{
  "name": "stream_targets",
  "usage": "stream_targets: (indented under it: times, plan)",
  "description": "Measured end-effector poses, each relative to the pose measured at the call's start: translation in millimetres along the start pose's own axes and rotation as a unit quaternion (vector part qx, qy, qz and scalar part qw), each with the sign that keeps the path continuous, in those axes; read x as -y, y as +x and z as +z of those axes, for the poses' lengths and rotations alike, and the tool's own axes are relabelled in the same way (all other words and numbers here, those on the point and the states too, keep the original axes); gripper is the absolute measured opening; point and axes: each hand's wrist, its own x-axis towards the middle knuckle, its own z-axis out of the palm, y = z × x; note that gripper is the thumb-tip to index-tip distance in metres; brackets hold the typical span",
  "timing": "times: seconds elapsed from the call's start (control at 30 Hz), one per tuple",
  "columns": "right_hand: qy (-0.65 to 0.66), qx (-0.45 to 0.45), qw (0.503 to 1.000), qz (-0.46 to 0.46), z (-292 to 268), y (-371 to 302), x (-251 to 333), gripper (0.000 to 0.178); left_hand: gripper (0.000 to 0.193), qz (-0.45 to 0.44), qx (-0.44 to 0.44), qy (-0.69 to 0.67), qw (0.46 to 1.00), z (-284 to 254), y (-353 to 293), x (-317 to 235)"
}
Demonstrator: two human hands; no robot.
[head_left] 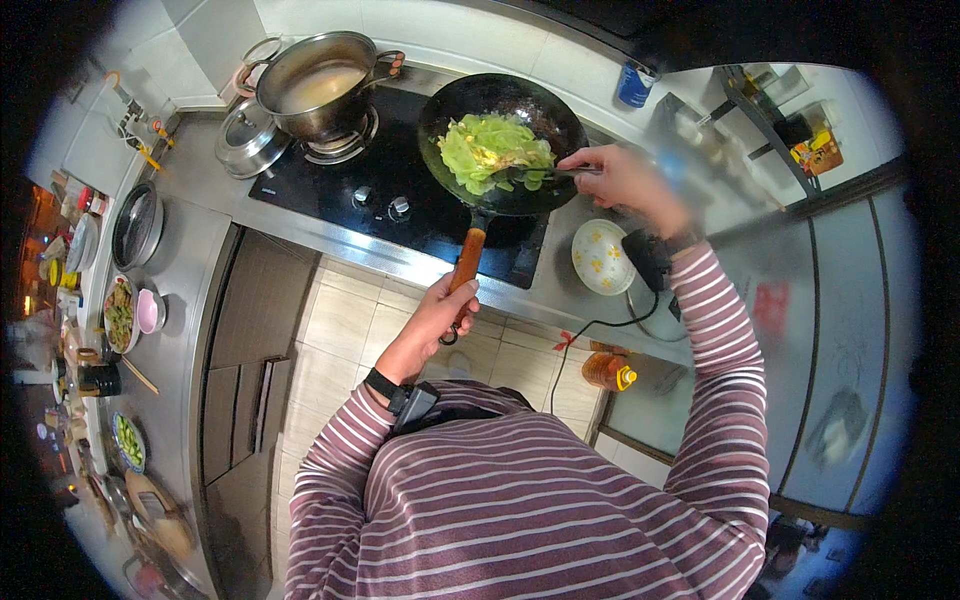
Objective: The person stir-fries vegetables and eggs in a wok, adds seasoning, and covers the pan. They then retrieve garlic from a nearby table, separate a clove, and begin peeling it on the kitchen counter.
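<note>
A black wok (555, 110) stands on the right side of the hob, holding pale green sliced vegetables (488, 140) mixed with yellow bits like egg. My left hand (432, 318) is closed round its brown wooden handle (468, 262), which points toward me. Over the wok's right rim, my right hand (632, 185) grips the dark, thin handle of a cooking utensil (548, 172). Its working end lies among the vegetables, so I cannot tell its exact shape. Part of this hand is blurred.
On the black gas hob (318, 208), a steel pot (318, 90) of cloudy liquid sits left of the wok, beside a steel lid (250, 138). A flower-patterned bowl (602, 257), a black cable (600, 324) and an oil bottle (606, 371) are at the right. Dishes line the left counter (188, 270).
</note>
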Motion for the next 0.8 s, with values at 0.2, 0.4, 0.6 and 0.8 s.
stream_targets:
  times: [0.2,0.4,0.6,0.8]
  plan:
    - [0.064,-0.115,0.966,-0.224,22,4,1,0.021,0.021,0.001,-0.002,0.0,1.0,1,2,1]
    - [0.035,-0.145,0.952,-0.267,31,2,16,0.017,0.022,-0.004,-0.007,0.0,1.0,1,4,3]
    - [-0.036,-0.187,0.938,-0.291,48,30,34,0.016,0.022,-0.003,-0.013,0.016,1.0,0,6,6]
    - [0.077,-0.205,0.926,-0.308,57,58,45,0.015,0.02,0.001,-0.008,0.01,1.0,-2,7,7]
